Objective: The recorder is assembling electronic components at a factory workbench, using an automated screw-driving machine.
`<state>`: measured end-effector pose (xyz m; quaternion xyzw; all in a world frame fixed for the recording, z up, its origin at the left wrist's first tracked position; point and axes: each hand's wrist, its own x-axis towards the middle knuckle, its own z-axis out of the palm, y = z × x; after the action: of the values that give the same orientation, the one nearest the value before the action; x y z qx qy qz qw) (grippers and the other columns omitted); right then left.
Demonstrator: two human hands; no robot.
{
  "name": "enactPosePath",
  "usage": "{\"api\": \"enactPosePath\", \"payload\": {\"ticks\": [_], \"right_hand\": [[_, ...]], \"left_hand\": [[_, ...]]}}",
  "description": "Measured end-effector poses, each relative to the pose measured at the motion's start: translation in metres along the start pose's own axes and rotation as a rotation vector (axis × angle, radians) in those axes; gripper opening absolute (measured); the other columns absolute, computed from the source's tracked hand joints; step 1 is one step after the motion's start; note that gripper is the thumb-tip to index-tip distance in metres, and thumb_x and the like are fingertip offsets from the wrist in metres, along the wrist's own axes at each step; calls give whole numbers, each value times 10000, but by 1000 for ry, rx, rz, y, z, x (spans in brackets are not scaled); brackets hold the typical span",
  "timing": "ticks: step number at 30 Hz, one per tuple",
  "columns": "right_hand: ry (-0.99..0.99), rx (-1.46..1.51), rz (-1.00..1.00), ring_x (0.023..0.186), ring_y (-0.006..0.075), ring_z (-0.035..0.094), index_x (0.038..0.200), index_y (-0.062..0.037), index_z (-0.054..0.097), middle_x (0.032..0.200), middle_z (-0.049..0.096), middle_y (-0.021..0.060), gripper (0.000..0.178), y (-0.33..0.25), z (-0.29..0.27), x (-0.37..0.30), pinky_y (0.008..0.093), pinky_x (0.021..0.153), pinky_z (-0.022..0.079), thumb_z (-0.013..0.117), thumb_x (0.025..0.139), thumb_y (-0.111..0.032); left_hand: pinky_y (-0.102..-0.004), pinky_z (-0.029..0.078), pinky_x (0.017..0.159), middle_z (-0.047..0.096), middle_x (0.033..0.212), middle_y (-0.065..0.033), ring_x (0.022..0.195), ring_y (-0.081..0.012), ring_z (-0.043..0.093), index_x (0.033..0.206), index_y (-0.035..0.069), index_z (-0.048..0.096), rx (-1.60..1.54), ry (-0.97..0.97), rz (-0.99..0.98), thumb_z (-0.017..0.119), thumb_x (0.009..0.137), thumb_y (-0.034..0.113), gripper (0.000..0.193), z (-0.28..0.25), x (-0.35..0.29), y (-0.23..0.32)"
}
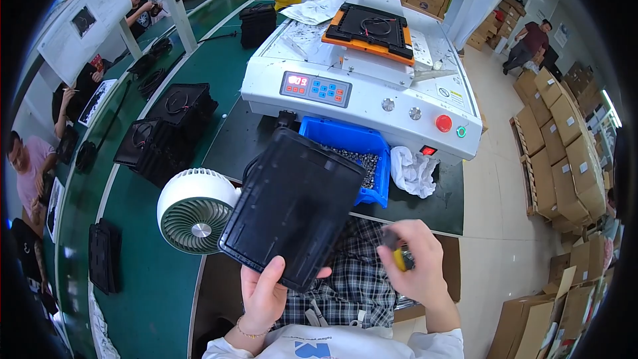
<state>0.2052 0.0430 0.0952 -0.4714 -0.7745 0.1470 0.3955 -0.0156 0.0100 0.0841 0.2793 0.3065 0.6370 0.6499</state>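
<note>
My left hand [263,298] is closed on the lower edge of a black rectangular plastic panel [292,206], thumb on its upper face. The panel is tilted above my lap, its upper part in front of a blue bin [382,189] of small metal screws. To the right, my right hand [422,267] is curled round a small yellow-and-black object [403,259], apart from the panel. Motion blur hides what kind of object it is. Beyond the bin stands a white bench machine [372,96], with another black panel [362,20] lying on its orange fixture [330,39].
A white fan [193,209] stands close left of the panel. Stacked black cases [183,110] sit on the green conveyor [143,233]. A crumpled white bag [412,173] lies right of the bin. Cardboard boxes [555,143] line the right; co-workers sit along the far left.
</note>
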Motion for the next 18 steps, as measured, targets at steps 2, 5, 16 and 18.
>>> {"api": "enactPosePath", "payload": {"ticks": [2, 5, 16, 18], "right_hand": [[86, 565, 169, 838, 132, 538, 1041, -45, 452, 946, 558, 67, 277, 3, 6, -2, 255, 734, 424, 611, 817, -10], [52, 1038, 350, 857, 94, 478, 1028, -68, 372, 1063, 448, 34, 296, 3, 7, -8, 232, 724, 400, 576, 838, 29], [89, 1114, 430, 766, 67, 387, 956, -90, 362, 929, 342, 1, 313, -14, 49, -28, 223, 664, 355, 598, 814, 60], [-3, 985, 346, 839, 112, 380, 1041, -60, 346, 979, 354, 42, 386, -14, 53, -31, 262, 756, 343, 641, 798, -5]], "left_hand": [[-469, 605, 607, 427, 1262, -287, 1019, -428, 572, 1360, -2, 220, 22, 18, -53, 441, 847, 62, 563, -1, -2, -2], [-475, 603, 578, 442, 1241, -293, 978, -437, 587, 1344, -30, 221, 36, -84, -104, 433, 846, 49, 547, -4, -7, -2], [-448, 273, 1054, 387, 1360, -135, 1220, -244, 423, 1416, 85, 260, 109, -404, 410, 594, 827, -14, 685, -22, 1, -61], [-442, 334, 1020, 380, 1361, -142, 1194, -257, 456, 1410, 81, 254, 327, -245, 410, 526, 868, -21, 615, -24, -2, -68]]}}
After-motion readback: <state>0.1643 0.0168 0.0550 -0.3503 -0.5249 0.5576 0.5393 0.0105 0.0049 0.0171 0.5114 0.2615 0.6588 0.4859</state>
